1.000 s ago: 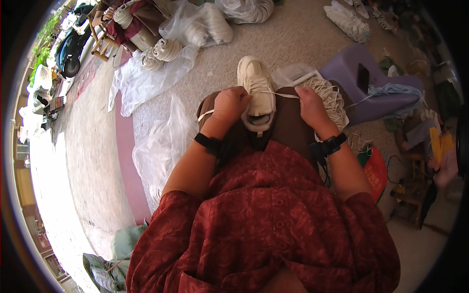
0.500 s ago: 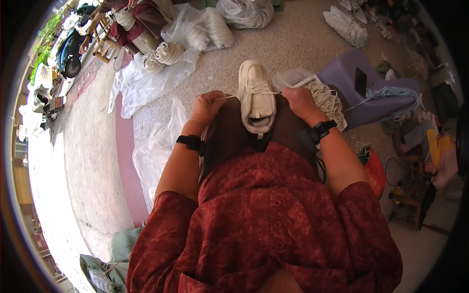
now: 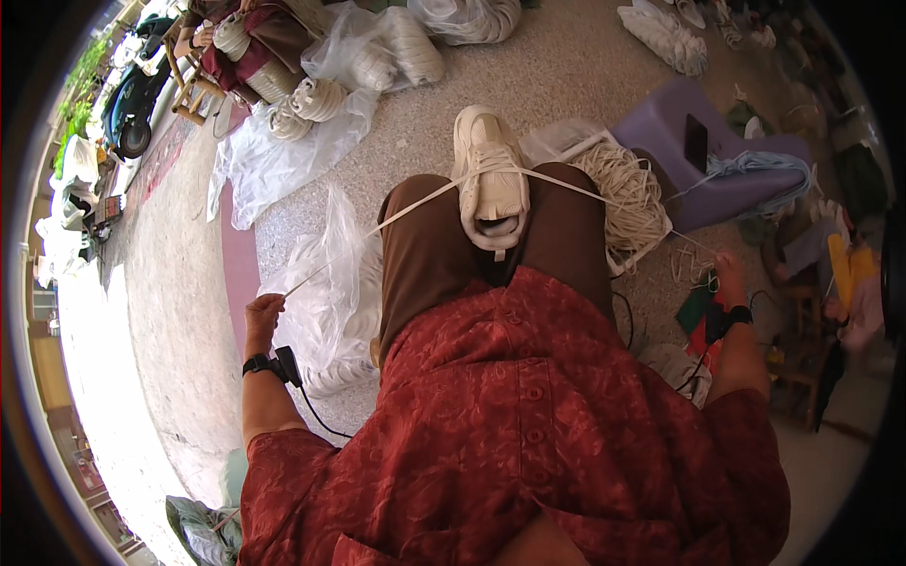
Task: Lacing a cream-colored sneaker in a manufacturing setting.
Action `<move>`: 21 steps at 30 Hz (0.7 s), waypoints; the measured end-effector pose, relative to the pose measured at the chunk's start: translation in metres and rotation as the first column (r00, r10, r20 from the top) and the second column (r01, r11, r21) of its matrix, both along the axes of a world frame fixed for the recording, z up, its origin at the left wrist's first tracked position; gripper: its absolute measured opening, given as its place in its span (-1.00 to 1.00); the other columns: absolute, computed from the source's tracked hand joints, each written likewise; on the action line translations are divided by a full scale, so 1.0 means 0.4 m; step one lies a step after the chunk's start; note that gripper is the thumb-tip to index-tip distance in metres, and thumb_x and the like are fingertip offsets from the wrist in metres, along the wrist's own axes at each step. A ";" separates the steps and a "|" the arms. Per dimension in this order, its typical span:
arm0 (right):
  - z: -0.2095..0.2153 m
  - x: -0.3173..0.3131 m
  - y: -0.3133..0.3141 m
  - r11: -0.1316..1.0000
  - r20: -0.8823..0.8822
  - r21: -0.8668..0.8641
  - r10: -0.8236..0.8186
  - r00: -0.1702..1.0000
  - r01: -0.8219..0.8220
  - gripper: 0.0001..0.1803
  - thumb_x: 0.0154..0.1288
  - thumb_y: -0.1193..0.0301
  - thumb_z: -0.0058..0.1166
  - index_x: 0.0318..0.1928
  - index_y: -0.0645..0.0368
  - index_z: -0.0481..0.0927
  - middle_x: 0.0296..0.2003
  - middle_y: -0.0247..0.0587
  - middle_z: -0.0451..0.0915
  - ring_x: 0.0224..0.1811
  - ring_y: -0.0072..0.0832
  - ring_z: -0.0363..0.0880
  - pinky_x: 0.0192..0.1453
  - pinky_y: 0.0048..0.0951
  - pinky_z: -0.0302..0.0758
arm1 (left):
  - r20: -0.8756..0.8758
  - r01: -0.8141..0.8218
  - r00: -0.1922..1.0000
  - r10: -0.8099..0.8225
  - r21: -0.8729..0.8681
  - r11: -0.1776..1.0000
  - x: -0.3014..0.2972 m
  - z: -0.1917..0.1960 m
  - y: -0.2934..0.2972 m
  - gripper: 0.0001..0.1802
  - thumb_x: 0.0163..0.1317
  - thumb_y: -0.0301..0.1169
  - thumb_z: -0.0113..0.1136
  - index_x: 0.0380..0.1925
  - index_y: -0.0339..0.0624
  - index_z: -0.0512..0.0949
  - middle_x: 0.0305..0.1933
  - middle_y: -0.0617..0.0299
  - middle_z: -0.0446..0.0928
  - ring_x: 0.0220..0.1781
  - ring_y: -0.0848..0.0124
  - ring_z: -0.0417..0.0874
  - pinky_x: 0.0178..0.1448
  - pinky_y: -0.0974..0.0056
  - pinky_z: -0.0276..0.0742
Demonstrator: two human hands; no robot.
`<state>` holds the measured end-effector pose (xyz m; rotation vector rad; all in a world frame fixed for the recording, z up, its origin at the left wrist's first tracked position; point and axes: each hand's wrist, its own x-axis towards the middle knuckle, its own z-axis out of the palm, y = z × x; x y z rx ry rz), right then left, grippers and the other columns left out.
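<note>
A cream-coloured sneaker (image 3: 493,179) rests between my knees, its toe pointing away and its heel toward me. One shoelace (image 3: 415,205) runs through its upper eyelets, and both ends are drawn far out to the sides. My left hand (image 3: 263,316), closed in a pinch, grips the left end low at the left, beside a clear plastic bag (image 3: 316,264). Out to the right, my right hand (image 3: 728,276) is closed at the other end, which shows as a thin line past my right knee. Its fingers are slightly blurred.
Right of my knee lies a heap of cream laces (image 3: 630,203) in a white-rimmed container. Beyond it stands a purple plastic stool (image 3: 698,156) with a dark phone and pale blue laces. Bundled white shoes (image 3: 415,47) lie at the back. Another person (image 3: 269,42) sits far left.
Both hands have moved from close beside the shoe outward and back toward me, drawing the lace ends out long. The shoe stays between the knees.
</note>
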<state>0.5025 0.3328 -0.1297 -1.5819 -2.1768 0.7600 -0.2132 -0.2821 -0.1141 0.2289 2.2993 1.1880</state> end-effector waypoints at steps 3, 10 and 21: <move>-0.001 0.122 -0.034 0.999 0.112 -0.037 -0.020 0.993 0.025 -0.74 0.27 0.34 -0.12 -0.27 0.30 0.50 -0.29 -0.09 0.48 -0.20 -0.35 0.44 -0.06 -0.35 0.34 | 0.042 -0.118 0.992 0.122 -0.085 0.989 -0.001 -0.008 -0.130 -0.98 0.08 -0.48 0.22 -0.47 -0.17 0.59 -0.63 0.35 0.50 -0.72 0.68 0.27 -0.68 0.53 0.13; -0.119 0.137 -0.057 0.968 0.126 -0.194 -0.138 0.982 0.160 -0.84 0.19 0.42 -0.01 -0.43 0.25 0.55 -0.46 -0.20 0.51 -0.38 -0.40 0.48 -0.29 -0.36 0.39 | -0.092 -0.241 0.970 0.225 -0.476 0.846 0.059 -0.091 -0.192 -0.85 -0.04 -0.43 0.33 -0.61 -0.26 0.57 -0.68 0.28 0.48 -0.71 0.55 0.39 -0.69 0.41 0.19; 0.235 -0.815 -0.227 0.505 -0.624 -0.569 0.248 0.741 -0.648 -0.91 0.09 0.56 0.09 -0.51 0.25 0.46 -0.52 -0.20 0.55 -0.48 -0.56 0.55 -0.37 -0.62 0.48 | 0.407 0.209 0.790 -0.458 0.524 0.826 0.240 0.143 0.594 -0.88 0.14 -0.43 0.19 -0.43 -0.27 0.56 -0.57 0.33 0.51 -0.63 0.59 0.42 -0.54 0.54 0.31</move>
